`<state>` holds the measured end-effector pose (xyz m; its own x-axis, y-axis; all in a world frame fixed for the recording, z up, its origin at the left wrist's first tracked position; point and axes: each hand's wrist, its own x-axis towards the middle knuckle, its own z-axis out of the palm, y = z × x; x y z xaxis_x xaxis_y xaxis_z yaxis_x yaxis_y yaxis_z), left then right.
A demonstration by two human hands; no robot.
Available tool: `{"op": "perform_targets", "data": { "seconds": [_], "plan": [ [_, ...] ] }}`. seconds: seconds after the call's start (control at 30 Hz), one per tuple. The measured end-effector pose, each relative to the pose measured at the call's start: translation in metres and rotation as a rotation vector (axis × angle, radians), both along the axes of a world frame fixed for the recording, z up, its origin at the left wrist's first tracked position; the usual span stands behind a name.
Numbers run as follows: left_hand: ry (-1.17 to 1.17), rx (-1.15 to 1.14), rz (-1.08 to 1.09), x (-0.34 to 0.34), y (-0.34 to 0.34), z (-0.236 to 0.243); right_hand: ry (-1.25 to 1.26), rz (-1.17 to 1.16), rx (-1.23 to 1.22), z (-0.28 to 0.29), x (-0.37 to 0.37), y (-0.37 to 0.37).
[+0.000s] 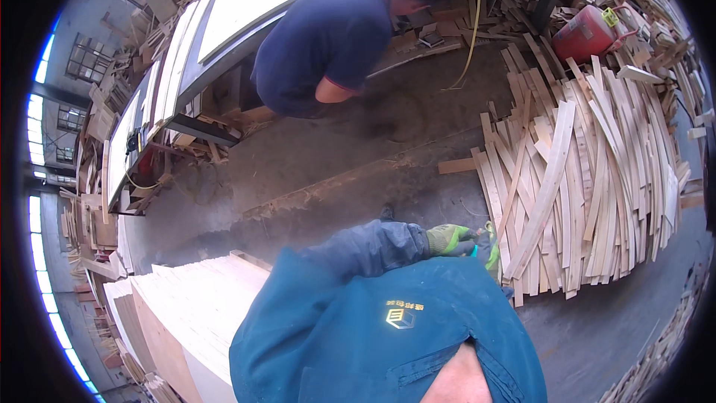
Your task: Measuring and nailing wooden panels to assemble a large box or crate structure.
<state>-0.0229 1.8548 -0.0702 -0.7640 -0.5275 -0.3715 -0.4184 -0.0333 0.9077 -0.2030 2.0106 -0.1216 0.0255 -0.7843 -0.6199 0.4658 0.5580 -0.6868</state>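
Both my hands wear green and grey work gloves and meet in front of my chest. My left hand reaches across from a grey-blue sleeve, its fingers curled toward the right one. What those fingers grip is too small to make out; a bit of teal shows beside them. My right hand is partly hidden by my teal jacket, and its fingers do not show clearly. Just beyond it lies a big pile of thin wooden strips on the floor, apart from my left hand.
A person in a dark blue shirt bends beside a long table with pale boards. A stack of pale panels stands at my left. A red canister sits behind the strips. A yellow hose hangs at the back.
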Motion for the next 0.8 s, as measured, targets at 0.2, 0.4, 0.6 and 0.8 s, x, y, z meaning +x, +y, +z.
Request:
{"op": "perform_targets", "data": {
  "seconds": [0.2, 0.4, 0.6, 0.8],
  "plan": [
    [0.100, 0.061, -0.105, 0.190, -0.063, 0.001, 0.216, 0.044, -0.060, 0.014, 0.185, -0.065],
    [0.156, 0.492, -0.059, 0.214, -0.132, 0.003, 0.391, 0.009, -0.070, 0.008, 0.221, -0.126],
    [0.107, 0.606, 0.154, -0.001, -0.177, 0.035, 0.458, 0.049, -0.092, 0.002, 0.004, -0.176],
    [0.018, 0.724, 0.289, -0.343, -0.158, -0.002, 0.615, 0.107, -0.162, -0.039, -0.336, -0.198]
  ]
}}
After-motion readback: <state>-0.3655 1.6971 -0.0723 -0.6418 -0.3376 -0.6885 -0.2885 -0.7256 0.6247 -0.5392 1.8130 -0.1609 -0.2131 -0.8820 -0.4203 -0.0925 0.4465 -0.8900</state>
